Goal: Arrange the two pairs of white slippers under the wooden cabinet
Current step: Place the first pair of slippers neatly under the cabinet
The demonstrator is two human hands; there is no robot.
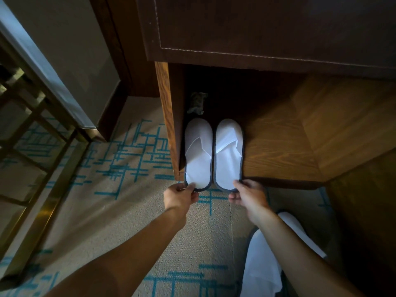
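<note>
Slippers, 2 white ones side by side under the wooden cabinet [169, 116], heels pinched: left slipper [198, 155] by left hand [180, 197], right slipper [228, 153] by right hand [249, 196].

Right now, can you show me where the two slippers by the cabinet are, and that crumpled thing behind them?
Left slipper [198, 151]: head view, on its white upper.
Right slipper [228, 151]: head view, on its white upper.
Crumpled thing [196, 102]: head view, its middle, in shadow behind the left slipper.

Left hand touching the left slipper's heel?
Touching. The head view shows the left hand with its thumb on the left slipper at its heel rim.
</note>
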